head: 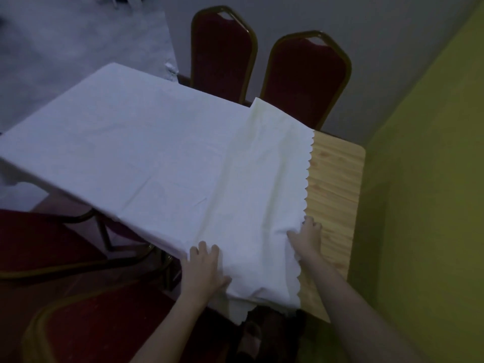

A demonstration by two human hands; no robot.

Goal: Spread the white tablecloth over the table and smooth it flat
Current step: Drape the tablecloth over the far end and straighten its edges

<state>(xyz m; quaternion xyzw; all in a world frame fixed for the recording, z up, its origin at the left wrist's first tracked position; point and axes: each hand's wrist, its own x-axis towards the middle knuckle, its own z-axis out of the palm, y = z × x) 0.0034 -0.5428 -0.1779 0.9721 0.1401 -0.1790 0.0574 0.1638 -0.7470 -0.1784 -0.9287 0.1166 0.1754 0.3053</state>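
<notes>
The white tablecloth (146, 153) lies over most of the wooden table (332, 184), hanging off the left and near edges. Its scalloped edge runs down the right side, leaving a strip of bare wood uncovered there. Soft folds run through the cloth near the scalloped edge. My left hand (203, 268) grips the cloth at the table's near edge, fingers on top and thumb against the hanging part. My right hand (307, 238) pinches the scalloped edge close to the near right corner, fingers curled over the fabric.
Two red chairs with gold frames (224, 52) (306, 77) stand at the table's far side. Another red chair (47, 247) sits at the near left, and a red seat (99, 326) is just below my arms. A yellow-green wall (429, 179) rises close on the right.
</notes>
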